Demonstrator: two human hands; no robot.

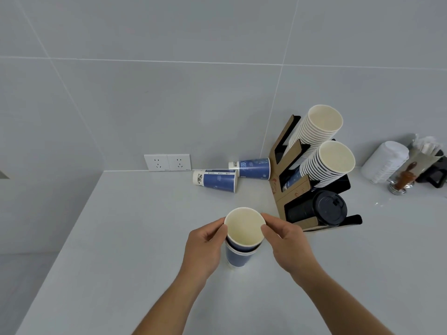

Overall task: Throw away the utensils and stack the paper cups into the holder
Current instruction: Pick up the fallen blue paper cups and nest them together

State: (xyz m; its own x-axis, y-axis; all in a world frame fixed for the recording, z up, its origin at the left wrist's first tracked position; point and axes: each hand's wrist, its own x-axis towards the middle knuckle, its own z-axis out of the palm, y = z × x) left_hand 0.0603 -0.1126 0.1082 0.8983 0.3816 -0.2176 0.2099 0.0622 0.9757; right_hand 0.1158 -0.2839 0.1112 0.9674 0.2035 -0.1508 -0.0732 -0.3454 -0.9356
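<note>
A small stack of blue paper cups (239, 256) stands upright on the white counter (121, 238), its cream inside facing up. My left hand (205, 247) grips its left side near the rim, and my right hand (287, 245) pinches the top cup's rim from the right. Two more blue cups lie on their sides near the wall: one (216, 180) to the left, the other (251, 168) beside the holder. The brown and black cup holder (287, 189) stands at the right, with two tilted stacks of cups (324, 151) and black lids (329, 209) in it.
A double wall socket (167, 162) sits at the counter's back edge. At the far right are a white stack of lids (384, 163), a metal container with wrapped sticks (423, 151) and a brown-handled tool (404, 177). The counter's left edge runs diagonally.
</note>
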